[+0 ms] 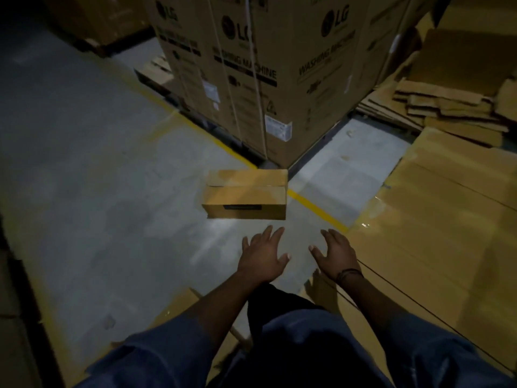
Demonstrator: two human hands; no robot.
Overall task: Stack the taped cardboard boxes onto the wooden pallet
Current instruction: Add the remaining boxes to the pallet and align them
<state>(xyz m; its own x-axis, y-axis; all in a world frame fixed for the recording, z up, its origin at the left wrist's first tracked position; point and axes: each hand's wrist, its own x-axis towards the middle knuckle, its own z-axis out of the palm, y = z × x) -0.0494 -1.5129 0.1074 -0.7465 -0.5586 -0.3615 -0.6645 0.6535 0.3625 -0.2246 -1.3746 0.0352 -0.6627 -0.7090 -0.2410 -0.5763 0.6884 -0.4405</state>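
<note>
The left hand (261, 256) and right hand (337, 254) are spread and hold nothing. The cardboard box (246, 194) sits mid-frame, just beyond them. In this dim light, an off-centre grasp could let it slip.

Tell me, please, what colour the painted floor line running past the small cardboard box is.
The floor line is yellow, clearest in the head view.

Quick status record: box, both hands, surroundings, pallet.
box: small cardboard box ahead of both hands, held by neither
left: left hand open, fingers spread, short of box
right: right hand open, fingers spread, short of box
behind: washing machine cartons
right side: flattened cardboard sheets
pallet: not identifiable
</note>
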